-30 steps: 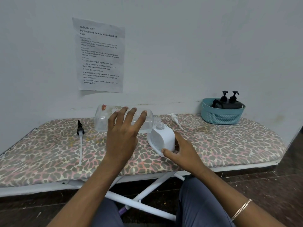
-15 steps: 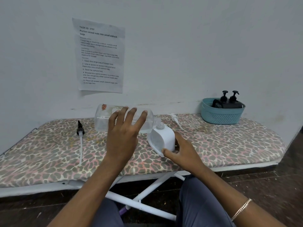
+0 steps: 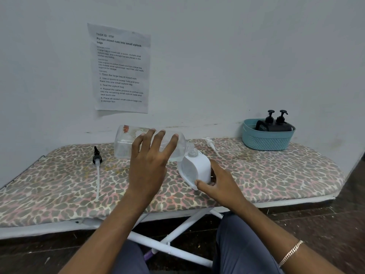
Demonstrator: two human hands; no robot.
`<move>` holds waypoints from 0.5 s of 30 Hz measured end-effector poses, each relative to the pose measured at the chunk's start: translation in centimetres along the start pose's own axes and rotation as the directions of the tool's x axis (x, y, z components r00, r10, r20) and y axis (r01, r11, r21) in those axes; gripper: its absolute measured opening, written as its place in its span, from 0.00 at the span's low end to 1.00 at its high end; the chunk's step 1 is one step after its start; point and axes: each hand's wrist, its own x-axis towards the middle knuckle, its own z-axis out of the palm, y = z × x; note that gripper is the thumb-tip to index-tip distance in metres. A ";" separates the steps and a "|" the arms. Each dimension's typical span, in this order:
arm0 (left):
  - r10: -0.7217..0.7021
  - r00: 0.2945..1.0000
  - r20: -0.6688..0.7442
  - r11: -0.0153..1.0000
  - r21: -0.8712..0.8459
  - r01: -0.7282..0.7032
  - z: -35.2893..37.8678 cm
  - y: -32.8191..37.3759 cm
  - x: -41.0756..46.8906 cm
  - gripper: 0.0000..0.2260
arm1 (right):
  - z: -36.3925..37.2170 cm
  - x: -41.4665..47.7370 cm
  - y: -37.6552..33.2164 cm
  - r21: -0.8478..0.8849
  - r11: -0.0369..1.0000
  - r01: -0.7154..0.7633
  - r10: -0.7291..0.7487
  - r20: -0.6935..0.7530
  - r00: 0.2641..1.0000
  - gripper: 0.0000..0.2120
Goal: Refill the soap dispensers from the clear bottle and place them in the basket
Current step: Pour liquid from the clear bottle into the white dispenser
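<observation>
My left hand point(image 3: 150, 165) grips the clear bottle point(image 3: 126, 143), which lies almost level with its neck tipped onto the open mouth of the white soap dispenser point(image 3: 195, 169). That dispenser stands on the leopard-print ironing board point(image 3: 59, 184), and my right hand point(image 3: 219, 184) steadies it at its base. A white pump head with its tube point(image 3: 210, 143) lies just behind the dispenser. Far right, the teal basket point(image 3: 266, 143) holds two black pump dispensers point(image 3: 274, 123).
A black pump head with a long white tube point(image 3: 97, 167) lies on the board to the left. A printed sheet point(image 3: 120, 68) hangs on the wall behind. The board's white legs point(image 3: 167, 244) cross below, over a dark floor.
</observation>
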 end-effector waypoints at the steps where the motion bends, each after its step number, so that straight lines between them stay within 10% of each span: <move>1: 0.000 1.000 -0.001 1.000 0.001 0.000 0.0 0.0 0.0 0.36 | 0.0 0.0 -0.1 -0.001 1.000 0.001 -0.001 -0.002 1.000 0.30; 15: -0.001 1.000 -0.006 1.000 -0.006 0.001 -0.4 0.2 0.2 0.35 | 0.0 -0.1 -0.4 -0.002 1.000 -0.001 0.001 -0.008 1.000 0.30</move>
